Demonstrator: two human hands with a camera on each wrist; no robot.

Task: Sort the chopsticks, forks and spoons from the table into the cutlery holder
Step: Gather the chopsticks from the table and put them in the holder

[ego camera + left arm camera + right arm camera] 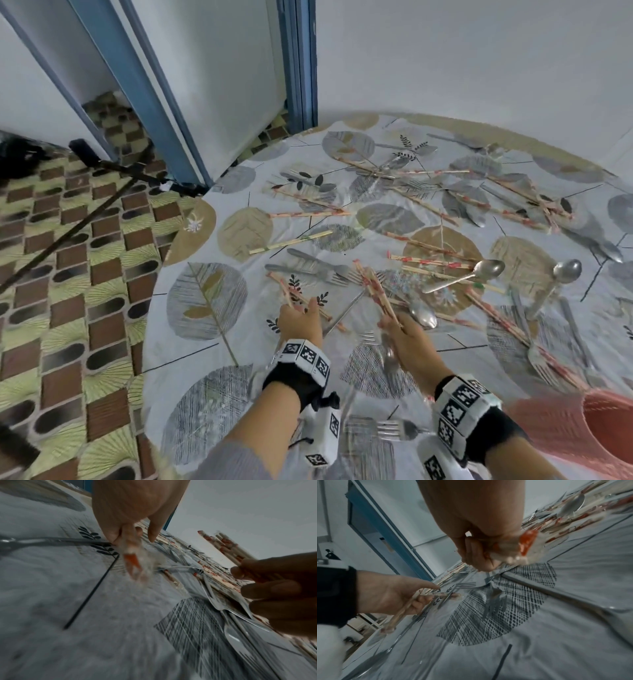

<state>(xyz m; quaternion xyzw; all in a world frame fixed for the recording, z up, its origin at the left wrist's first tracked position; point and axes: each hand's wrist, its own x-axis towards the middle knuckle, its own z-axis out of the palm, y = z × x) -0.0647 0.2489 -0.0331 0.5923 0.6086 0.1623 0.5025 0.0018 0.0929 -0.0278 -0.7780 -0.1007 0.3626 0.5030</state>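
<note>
Wrapped chopsticks, forks and spoons lie scattered over a round table with a leaf-print cloth (205, 301). My left hand (301, 317) pinches a pair of red-and-white wrapped chopsticks (286, 291), blurred in the left wrist view (133, 562), just above the cloth. My right hand (399, 330) grips a bundle of several wrapped chopsticks (371, 286), tips pointing up and away (226, 545). A spoon (423, 315) lies just right of that hand. Two forks (318, 270) lie beyond my left hand. The pink ribbed cutlery holder (561, 431) stands at the near right edge.
More spoons (486, 270) (567, 272) and crossed chopsticks cover the middle and far right of the table. A fork (394, 430) lies between my wrists. The table edge drops to a tiled floor on the left, with a black tripod (113, 168) and a blue door frame (301, 68).
</note>
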